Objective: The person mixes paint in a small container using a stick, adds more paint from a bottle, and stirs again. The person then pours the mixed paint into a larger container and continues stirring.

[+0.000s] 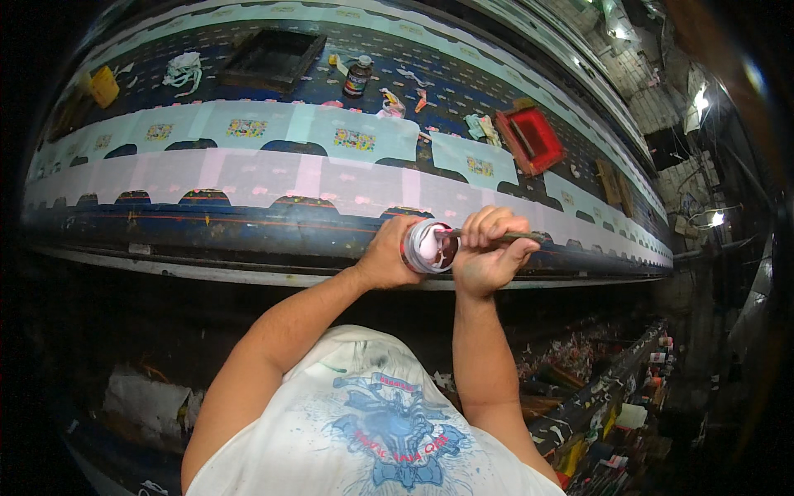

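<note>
My left hand (387, 255) is wrapped round a clear jar (424, 266) at the near edge of a long table. Its open mouth tilts up toward me and shows pale pinkish-white paint (428, 245), with streaks on the inner wall. In my right hand (488, 263) is a thin stirring stick (523, 237), its far end reaching down into the jar. The fingers curl over the stick and the thumb lies along it. Just beyond the jar, pale pink cut fabric pieces (256, 174) lie in a row, with mint green printed pieces (194, 132) behind them.
On the dark table (198, 217) stand a dark rectangular frame (273, 59), a dark bottle (357, 76), a red tray-like frame (536, 136) and a yellow container (104, 86). Crumpled white cloth (183, 69) lies farther left. Cluttered containers (616, 446) fill a ledge at lower right.
</note>
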### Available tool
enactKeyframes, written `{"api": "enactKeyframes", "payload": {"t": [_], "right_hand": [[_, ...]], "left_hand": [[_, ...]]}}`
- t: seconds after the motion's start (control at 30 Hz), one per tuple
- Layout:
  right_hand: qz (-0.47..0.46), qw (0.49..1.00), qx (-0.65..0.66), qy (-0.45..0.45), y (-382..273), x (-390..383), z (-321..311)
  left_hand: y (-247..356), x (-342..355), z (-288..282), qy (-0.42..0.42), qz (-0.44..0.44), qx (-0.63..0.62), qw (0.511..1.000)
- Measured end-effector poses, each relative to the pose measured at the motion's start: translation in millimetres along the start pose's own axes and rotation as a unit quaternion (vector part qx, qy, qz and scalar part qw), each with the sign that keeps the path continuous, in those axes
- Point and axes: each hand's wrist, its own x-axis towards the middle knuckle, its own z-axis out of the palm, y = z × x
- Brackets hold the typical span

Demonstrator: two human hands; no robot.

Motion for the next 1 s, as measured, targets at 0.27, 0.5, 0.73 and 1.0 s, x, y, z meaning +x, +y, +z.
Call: {"api": "enactKeyframes", "payload": {"t": [0.27, 0.5, 0.73, 1.0], "right_hand": [[0.053, 0.996, -0.026, -0.062, -14, 8, -13], [0.154, 0.975, 0.062, -0.144, -21, 4, -15], [0.031, 0.999, 0.026, -0.004, -5, -14, 14], [0.014, 1.0, -0.025, 0.003, -3, -2, -2]], "left_hand": [[3, 2, -3, -0.017, -0.009, 0.0, 1.0], [1, 1, -3, -0.001, 0.007, -0.008, 1.0], [5, 1, -3, -0.005, 0.005, -0.008, 1.0], [-1, 1, -2, -0.021, -0.007, -0.006, 1.0]]}}
